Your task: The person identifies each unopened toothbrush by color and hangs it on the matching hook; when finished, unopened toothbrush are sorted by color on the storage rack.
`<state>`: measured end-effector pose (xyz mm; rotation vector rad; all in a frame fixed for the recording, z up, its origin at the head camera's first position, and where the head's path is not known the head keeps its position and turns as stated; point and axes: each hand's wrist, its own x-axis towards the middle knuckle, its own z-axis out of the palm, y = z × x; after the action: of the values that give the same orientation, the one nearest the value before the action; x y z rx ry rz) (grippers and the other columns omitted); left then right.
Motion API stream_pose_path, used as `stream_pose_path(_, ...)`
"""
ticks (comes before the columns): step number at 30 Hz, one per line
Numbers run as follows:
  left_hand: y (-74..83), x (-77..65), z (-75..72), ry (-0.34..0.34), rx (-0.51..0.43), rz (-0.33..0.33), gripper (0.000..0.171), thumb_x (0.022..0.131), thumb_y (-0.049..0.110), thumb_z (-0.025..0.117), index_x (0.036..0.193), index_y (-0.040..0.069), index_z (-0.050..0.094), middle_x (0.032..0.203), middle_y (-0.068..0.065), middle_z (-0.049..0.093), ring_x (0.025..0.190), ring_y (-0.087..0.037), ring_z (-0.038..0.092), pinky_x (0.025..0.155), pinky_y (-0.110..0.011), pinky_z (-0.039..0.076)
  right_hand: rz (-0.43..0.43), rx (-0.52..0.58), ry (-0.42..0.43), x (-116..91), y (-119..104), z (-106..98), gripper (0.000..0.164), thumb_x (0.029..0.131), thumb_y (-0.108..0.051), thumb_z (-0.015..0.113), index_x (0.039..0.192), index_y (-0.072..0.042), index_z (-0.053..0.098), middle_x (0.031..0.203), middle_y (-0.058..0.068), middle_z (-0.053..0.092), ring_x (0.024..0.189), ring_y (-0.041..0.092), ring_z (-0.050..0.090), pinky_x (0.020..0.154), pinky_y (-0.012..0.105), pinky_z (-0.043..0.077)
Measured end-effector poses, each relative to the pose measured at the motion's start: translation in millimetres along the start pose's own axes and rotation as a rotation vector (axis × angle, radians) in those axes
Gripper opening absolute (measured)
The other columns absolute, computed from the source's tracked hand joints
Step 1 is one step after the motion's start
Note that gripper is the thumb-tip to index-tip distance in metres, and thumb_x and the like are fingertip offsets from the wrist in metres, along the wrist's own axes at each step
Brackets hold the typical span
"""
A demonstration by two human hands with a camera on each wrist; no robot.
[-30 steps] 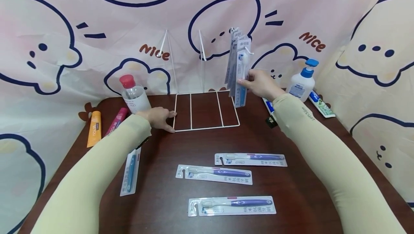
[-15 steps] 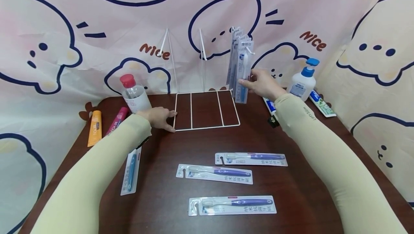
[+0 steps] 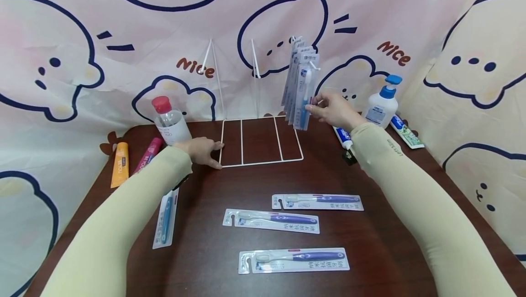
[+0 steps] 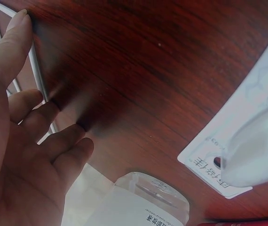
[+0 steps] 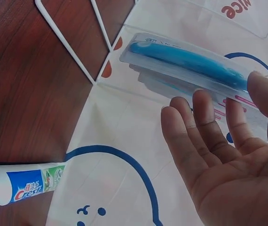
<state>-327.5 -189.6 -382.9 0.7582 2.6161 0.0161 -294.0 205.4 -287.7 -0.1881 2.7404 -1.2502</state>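
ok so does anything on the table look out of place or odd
Nothing looks spilled or damaged. Mildly odd: one blue-handled toothbrush in a flat white blister pack lies front to back at the left, apart from the three purple-handled toothbrushes in similar packs, which lie crosswise nearer the middle.

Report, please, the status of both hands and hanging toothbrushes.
Left hand touching white rack at its base. Right hand at frontmost hanging toothbrush pack. Nothing visibly in the way.
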Motion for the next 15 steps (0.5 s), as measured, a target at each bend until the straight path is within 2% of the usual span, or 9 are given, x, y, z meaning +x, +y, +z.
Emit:
stream_pose_path(7,-2.9,1.3,2.5,0.011,0.009,0.01,0.088,0.072,0.058,0.066,0.141,0.011,0.037,0.142,-0.01,0.038,0.122,-0.031,0.043,0.101,-0.046,0.032,0.049,-0.019,-0.016,-5,12,3,0.039,0.085,-0.04,0.062,0.111,-0.012,0.054,0.106,0.01,0.058,0.093,0.028,0.058,0.076,0.036,0.051)
stream_pose_path(9,-3.6,1.7,1.8,0.019,0.004,0.011,0.089,0.071,0.058,0.067,0.141,0.011,0.037,0.141,-0.01,0.038,0.122,-0.032,0.043,0.101,-0.047,0.033,0.073,-0.07,-0.028,-7,18,8,0.035,0.086,-0.037,0.063,0.109,-0.012,0.058,0.103,0.01,0.06,0.09,0.027,0.06,0.074,0.036,0.051)
stream_pose_path(12,-4.5,2.1,1.6,0.022,-0.012,0.008,0.09,0.071,0.059,0.067,0.141,0.011,0.037,0.141,-0.01,0.039,0.123,-0.032,0.042,0.101,-0.047,0.033,0.088,-0.155,-0.091,-10,30,21,0.031,0.087,-0.032,0.063,0.108,-0.009,0.064,0.1,0.012,0.064,0.088,0.027,0.062,0.074,0.038,0.051)
stream_pose_path(15,-5.1,2.4,3.6,0.01,-0.05,-0.001,0.091,0.07,0.059,0.067,0.142,0.012,0.035,0.142,-0.011,0.037,0.124,-0.032,0.04,0.101,-0.047,0.032,0.037,-0.3,-0.163,-10,44,41,0.034,0.088,-0.028,0.063,0.115,-0.008,0.064,0.11,0.014,0.063,0.101,0.029,0.058,0.085,0.042,0.046)
